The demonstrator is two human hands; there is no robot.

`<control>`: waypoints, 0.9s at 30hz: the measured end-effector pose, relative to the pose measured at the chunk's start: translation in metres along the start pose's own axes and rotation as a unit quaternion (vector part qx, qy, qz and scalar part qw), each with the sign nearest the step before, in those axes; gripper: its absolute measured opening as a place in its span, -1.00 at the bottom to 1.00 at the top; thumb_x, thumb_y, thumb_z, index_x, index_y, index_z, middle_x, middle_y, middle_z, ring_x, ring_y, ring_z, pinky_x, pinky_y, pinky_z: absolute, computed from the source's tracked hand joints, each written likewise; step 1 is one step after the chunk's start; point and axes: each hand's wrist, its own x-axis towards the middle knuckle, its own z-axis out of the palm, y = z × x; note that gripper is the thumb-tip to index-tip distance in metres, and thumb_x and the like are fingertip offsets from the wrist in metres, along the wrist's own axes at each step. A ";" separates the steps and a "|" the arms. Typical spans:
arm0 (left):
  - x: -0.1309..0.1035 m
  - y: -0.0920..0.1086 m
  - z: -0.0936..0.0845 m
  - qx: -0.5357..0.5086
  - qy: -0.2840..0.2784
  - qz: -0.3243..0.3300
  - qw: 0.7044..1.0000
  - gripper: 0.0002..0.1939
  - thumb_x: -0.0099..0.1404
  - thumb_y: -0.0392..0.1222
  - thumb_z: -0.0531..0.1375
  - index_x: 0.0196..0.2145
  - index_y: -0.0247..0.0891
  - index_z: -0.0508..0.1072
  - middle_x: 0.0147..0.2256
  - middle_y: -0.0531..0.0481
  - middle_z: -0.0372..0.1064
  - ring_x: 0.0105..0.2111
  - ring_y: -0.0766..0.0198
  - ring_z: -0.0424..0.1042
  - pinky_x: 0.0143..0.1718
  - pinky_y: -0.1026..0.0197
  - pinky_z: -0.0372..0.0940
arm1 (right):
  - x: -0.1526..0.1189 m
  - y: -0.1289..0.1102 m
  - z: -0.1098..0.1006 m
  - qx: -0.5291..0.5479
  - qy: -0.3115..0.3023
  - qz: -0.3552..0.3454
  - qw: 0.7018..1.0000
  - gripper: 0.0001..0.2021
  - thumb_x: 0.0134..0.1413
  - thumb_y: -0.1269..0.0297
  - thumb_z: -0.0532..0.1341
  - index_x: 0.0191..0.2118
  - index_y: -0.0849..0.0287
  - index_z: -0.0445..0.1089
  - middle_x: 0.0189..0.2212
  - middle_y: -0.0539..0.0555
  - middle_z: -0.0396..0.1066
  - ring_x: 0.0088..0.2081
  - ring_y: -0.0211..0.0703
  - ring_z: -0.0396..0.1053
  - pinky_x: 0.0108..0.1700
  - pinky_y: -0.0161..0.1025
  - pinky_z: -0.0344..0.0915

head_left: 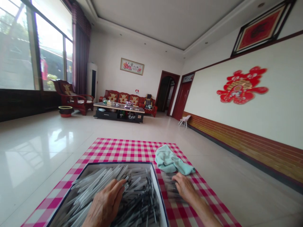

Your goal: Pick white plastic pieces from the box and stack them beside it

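Note:
A shallow box (158,186) with a dark blue rim holds many thin plastic sticks, whitish clear ones (94,186) on the left and black ones (139,197) toward the right. My left hand (107,198) is over the middle of the box, fingers drawn together; whatever lies between the fingertips is too small to name. Just outside the box's right wall, my right hand (184,186) has its fingers curled at a smeared greyish bundle of thin sticks (172,187) on the tablecloth. Behind that hand lies a crumpled mint-green cloth (170,160).
A pink-and-white checked tablecloth (125,148) covers the table under the box. Beyond the shiny tiled floor (59,138) are a low coffee table (118,113), a red wooden sofa (113,96), an armchair (75,101) and a small pale chair (184,120) by the right wall.

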 end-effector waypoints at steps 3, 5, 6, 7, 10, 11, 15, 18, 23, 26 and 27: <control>0.000 0.000 0.000 -0.004 0.001 0.002 1.000 -0.77 0.44 -0.15 -0.02 -0.06 -0.12 0.38 -0.39 0.06 0.42 -0.47 0.36 0.50 -0.47 0.40 0.33 | 0.000 0.001 0.004 -0.003 0.003 0.001 1.000 -0.66 0.03 0.55 0.02 -0.19 0.18 0.48 -0.24 0.17 0.46 -0.17 -0.02 0.43 -0.09 -0.16 0.31; 0.000 0.000 0.000 -0.006 0.002 0.002 1.000 -0.76 0.44 -0.15 -0.02 -0.05 -0.13 0.39 -0.39 0.05 0.43 -0.47 0.35 0.50 -0.47 0.40 0.33 | 0.001 -0.003 0.006 -0.001 0.008 -0.004 1.000 -0.66 0.09 0.53 0.00 -0.16 0.19 0.47 -0.19 0.18 0.45 -0.13 -0.02 0.41 -0.05 -0.15 0.30; 0.000 0.000 0.000 -0.006 0.001 0.001 1.000 -0.76 0.44 -0.15 -0.02 -0.06 -0.13 0.39 -0.39 0.05 0.43 -0.47 0.35 0.50 -0.47 0.40 0.33 | 0.001 -0.007 0.007 0.001 0.011 -0.010 1.000 -0.67 0.11 0.50 0.00 -0.15 0.19 0.47 -0.17 0.18 0.45 -0.11 -0.02 0.40 -0.03 -0.15 0.29; 0.000 -0.001 0.001 -0.006 -0.001 0.000 1.000 -0.76 0.44 -0.15 -0.02 -0.06 -0.13 0.39 -0.39 0.05 0.43 -0.47 0.35 0.50 -0.47 0.40 0.33 | 0.002 -0.011 0.008 0.002 0.013 -0.018 1.000 -0.68 0.12 0.48 0.01 -0.12 0.18 0.46 -0.14 0.18 0.45 -0.09 -0.02 0.39 0.00 -0.14 0.27; 0.000 -0.001 0.001 -0.006 -0.006 -0.003 1.000 -0.77 0.43 -0.16 -0.01 -0.08 -0.12 0.41 -0.39 0.06 0.43 -0.48 0.36 0.50 -0.47 0.40 0.34 | 0.003 -0.027 0.013 -0.005 0.005 -0.043 0.999 -0.66 0.11 0.43 0.08 -0.01 0.15 0.43 -0.02 0.17 0.43 0.01 0.01 0.35 0.06 -0.08 0.22; -0.001 -0.002 0.001 -0.007 -0.006 -0.004 1.000 -0.77 0.43 -0.16 -0.01 -0.08 -0.12 0.41 -0.39 0.06 0.44 -0.48 0.36 0.50 -0.47 0.40 0.34 | 0.004 -0.031 0.014 -0.012 -0.004 -0.046 0.999 -0.64 0.11 0.42 0.09 0.01 0.14 0.42 0.02 0.17 0.41 0.05 0.04 0.33 0.08 -0.04 0.20; -0.002 -0.004 0.002 -0.013 -0.001 0.000 1.000 -0.77 0.44 -0.15 0.00 -0.07 -0.12 0.41 -0.39 0.04 0.44 -0.47 0.35 0.49 -0.47 0.40 0.34 | 0.006 -0.043 0.019 -0.035 -0.034 -0.026 0.998 -0.64 0.13 0.44 0.07 0.02 0.16 0.43 0.07 0.19 0.39 0.11 0.10 0.27 0.09 0.03 0.16; -0.002 -0.004 0.002 -0.015 -0.008 -0.002 1.000 -0.77 0.44 -0.15 0.00 -0.06 -0.12 0.40 -0.38 0.04 0.44 -0.46 0.35 0.49 -0.46 0.40 0.34 | 0.007 -0.043 0.020 -0.024 -0.030 -0.020 0.999 -0.65 0.15 0.45 0.04 -0.01 0.19 0.44 0.05 0.21 0.40 0.09 0.06 0.29 0.08 -0.02 0.18; -0.001 -0.001 -0.001 -0.013 -0.012 -0.006 1.000 -0.77 0.44 -0.17 -0.01 -0.06 -0.12 0.40 -0.38 0.06 0.43 -0.46 0.36 0.49 -0.46 0.39 0.33 | 0.005 -0.035 0.023 -0.005 -0.039 -0.002 0.999 -0.59 0.24 0.25 0.02 0.15 0.17 0.32 0.16 0.23 0.32 0.19 0.09 0.21 0.18 0.08 0.09; 0.000 0.001 -0.003 -0.005 -0.005 -0.007 1.000 -0.76 0.44 -0.18 -0.02 -0.07 -0.14 0.40 -0.38 0.05 0.43 -0.46 0.35 0.49 -0.46 0.38 0.32 | 0.002 -0.027 0.030 0.002 -0.048 0.008 0.999 -0.57 0.25 0.17 0.02 0.17 0.14 0.31 0.17 0.22 0.30 0.21 0.10 0.19 0.21 0.10 0.06; 0.000 0.001 -0.003 -0.001 -0.001 -0.009 1.000 -0.76 0.44 -0.18 -0.02 -0.07 -0.15 0.40 -0.39 0.05 0.43 -0.46 0.35 0.49 -0.45 0.37 0.32 | 0.002 -0.025 0.032 0.006 -0.043 0.006 0.999 -0.57 0.24 0.17 0.02 0.16 0.14 0.32 0.16 0.22 0.32 0.20 0.09 0.21 0.20 0.09 0.08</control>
